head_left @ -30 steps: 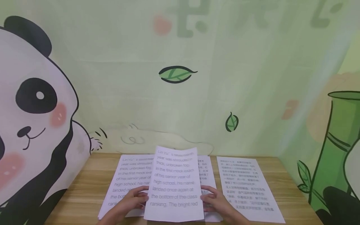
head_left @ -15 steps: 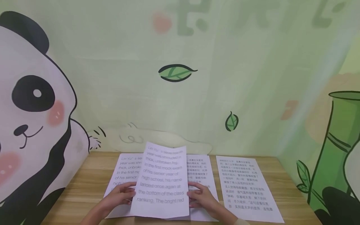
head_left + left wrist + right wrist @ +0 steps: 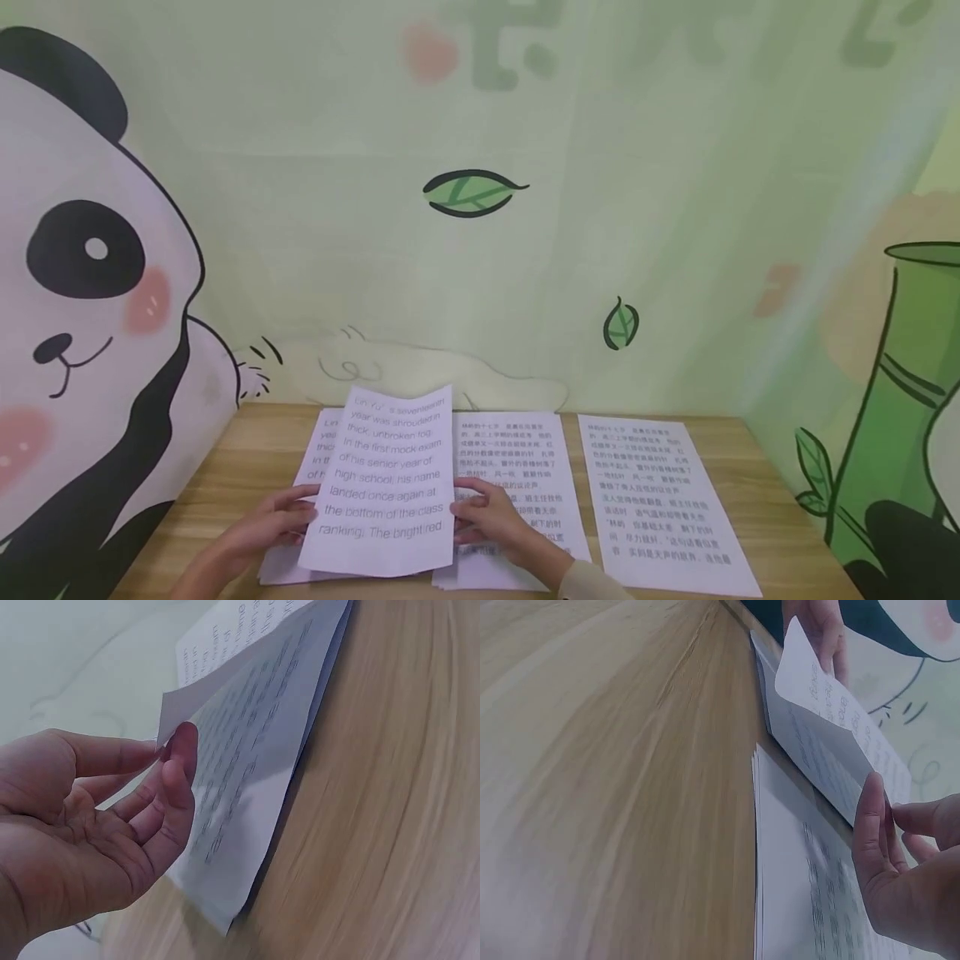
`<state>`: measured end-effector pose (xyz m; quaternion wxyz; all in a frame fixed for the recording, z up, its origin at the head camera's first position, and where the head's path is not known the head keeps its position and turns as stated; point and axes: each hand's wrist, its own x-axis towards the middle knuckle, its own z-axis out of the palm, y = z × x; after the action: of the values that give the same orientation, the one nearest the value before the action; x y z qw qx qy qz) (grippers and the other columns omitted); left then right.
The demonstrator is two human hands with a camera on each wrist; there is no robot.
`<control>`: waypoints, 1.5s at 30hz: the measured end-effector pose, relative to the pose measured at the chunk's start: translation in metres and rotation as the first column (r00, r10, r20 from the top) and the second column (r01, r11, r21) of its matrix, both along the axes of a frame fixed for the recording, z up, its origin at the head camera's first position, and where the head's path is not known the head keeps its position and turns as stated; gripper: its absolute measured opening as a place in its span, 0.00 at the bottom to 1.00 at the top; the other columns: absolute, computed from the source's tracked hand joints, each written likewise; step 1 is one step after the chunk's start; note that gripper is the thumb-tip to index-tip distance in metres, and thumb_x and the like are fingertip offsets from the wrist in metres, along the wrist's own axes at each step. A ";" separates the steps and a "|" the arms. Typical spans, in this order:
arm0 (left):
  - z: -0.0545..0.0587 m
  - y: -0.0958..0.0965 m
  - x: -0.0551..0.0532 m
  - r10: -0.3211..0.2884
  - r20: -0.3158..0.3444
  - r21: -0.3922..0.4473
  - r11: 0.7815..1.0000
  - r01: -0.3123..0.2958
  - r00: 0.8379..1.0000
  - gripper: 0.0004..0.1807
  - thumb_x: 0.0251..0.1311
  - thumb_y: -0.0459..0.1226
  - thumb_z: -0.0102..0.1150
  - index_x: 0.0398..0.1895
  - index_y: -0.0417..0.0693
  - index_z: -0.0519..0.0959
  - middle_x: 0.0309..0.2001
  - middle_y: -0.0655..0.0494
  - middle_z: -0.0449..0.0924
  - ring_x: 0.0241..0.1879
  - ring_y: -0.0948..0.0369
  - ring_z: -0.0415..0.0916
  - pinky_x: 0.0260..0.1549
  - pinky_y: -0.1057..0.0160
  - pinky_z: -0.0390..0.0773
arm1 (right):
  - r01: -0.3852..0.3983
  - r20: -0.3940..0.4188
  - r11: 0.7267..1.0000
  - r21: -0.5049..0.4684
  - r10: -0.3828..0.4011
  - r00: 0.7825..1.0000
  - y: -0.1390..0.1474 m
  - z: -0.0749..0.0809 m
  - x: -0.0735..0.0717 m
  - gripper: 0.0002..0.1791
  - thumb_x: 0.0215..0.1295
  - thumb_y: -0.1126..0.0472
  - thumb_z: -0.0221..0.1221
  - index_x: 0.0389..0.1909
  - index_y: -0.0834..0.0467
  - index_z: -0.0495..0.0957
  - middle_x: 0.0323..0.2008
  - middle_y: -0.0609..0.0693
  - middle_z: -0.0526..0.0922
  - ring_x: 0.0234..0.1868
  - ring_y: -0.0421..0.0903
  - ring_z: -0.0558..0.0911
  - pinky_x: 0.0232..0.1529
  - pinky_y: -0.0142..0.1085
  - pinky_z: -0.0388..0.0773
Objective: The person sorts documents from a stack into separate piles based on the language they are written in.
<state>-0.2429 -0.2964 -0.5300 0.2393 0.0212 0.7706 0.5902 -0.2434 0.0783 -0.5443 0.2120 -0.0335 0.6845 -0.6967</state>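
Between both hands a sheet of paper (image 3: 382, 483) with large English print is held up, slightly bowed, above the left stack. My left hand (image 3: 273, 525) pinches its left edge between thumb and fingers; the left wrist view shows that hand (image 3: 97, 817) at the sheet's edge. On the opposite edge my right hand (image 3: 491, 517) pinches the sheet, as the right wrist view shows for that hand (image 3: 915, 862). Beneath lies the left stack of English pages (image 3: 321, 433), mostly covered by the held sheet. The middle stack of Chinese pages (image 3: 517, 450) lies partly under the right hand.
To the right a further page of Chinese print (image 3: 660, 500) lies flat on the wooden table (image 3: 780, 533). Behind the table hangs a green backdrop (image 3: 540, 250) with a painted panda and bamboo.
Both hands have carried the held sheet leftward, from between the left and middle stacks to over the left stack. More of the middle stack now shows.
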 end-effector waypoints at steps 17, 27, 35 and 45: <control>-0.010 -0.046 0.003 0.090 0.018 -0.008 0.996 -0.090 0.996 0.35 0.72 0.38 0.56 0.75 0.29 0.57 0.47 0.57 0.86 0.42 0.61 0.81 0.41 0.60 0.80 | 0.021 -0.046 1.000 0.020 -0.021 0.999 -0.059 -0.002 -0.010 0.30 0.64 0.72 0.61 0.68 0.67 0.70 0.26 0.53 0.83 0.21 0.39 0.83 0.29 0.36 0.87; -0.014 -0.037 -0.001 0.257 0.011 -0.140 0.957 -0.253 0.966 0.31 0.67 0.31 0.59 0.72 0.32 0.65 0.42 0.52 0.86 0.37 0.59 0.80 0.36 0.59 0.80 | -0.015 -0.092 0.987 0.162 0.030 0.995 -0.060 0.001 -0.007 0.33 0.64 0.71 0.62 0.70 0.67 0.68 0.29 0.59 0.86 0.20 0.40 0.83 0.28 0.39 0.87; -0.017 -0.038 0.007 0.278 -0.038 -0.170 0.945 -0.281 0.960 0.30 0.67 0.32 0.60 0.70 0.32 0.67 0.32 0.57 0.84 0.32 0.60 0.80 0.31 0.63 0.75 | -0.053 -0.080 0.976 0.213 0.072 0.994 -0.054 0.000 -0.007 0.32 0.66 0.68 0.62 0.71 0.65 0.68 0.30 0.57 0.86 0.22 0.41 0.84 0.29 0.38 0.87; -0.001 -0.029 0.012 0.290 -0.117 -0.172 0.936 -0.307 0.950 0.28 0.70 0.35 0.56 0.69 0.30 0.68 0.39 0.52 0.87 0.31 0.59 0.80 0.28 0.65 0.75 | -0.079 -0.087 0.987 0.141 0.092 0.992 -0.025 0.002 -0.005 0.32 0.66 0.70 0.59 0.71 0.68 0.67 0.37 0.60 0.87 0.29 0.43 0.87 0.33 0.38 0.88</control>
<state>-0.2314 -0.3253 -0.5314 0.1131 -0.0922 0.8271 0.5427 -0.2485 0.0534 -0.5419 0.2115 -0.0808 0.7377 -0.6360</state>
